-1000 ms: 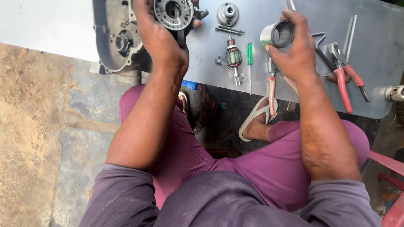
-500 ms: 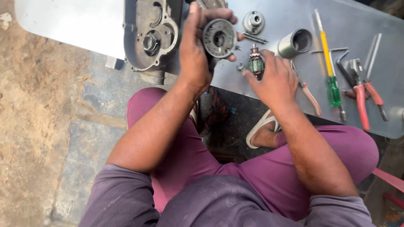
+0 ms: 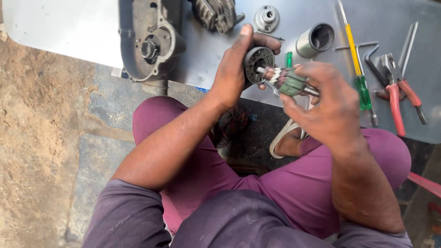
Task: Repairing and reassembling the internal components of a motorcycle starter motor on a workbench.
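My left hand (image 3: pixel 233 69) grips a round black end cap (image 3: pixel 258 63) with a bearing hole, held just off the near edge of the grey metal sheet (image 3: pixel 206 50). My right hand (image 3: pixel 328 103) holds a motor armature (image 3: pixel 288 81) with green windings and copper segments. The armature's shaft tip points into the cap's centre hole and touches it. Both parts are held in the air above my lap.
On the sheet lie a large grey engine cover (image 3: pixel 149 41), a finned dark part (image 3: pixel 216 14), a small round flange (image 3: pixel 267 17), a metal sleeve (image 3: pixel 316 40), a yellow-green screwdriver (image 3: pixel 354 59), hex keys (image 3: pixel 374 57) and red-handled pliers (image 3: pixel 398 98). A sandalled foot (image 3: pixel 289 140) rests below.
My left hand lifted the round cap off the sheet and brought it toward me. My right hand picked up the armature and brought its shaft to the cap.
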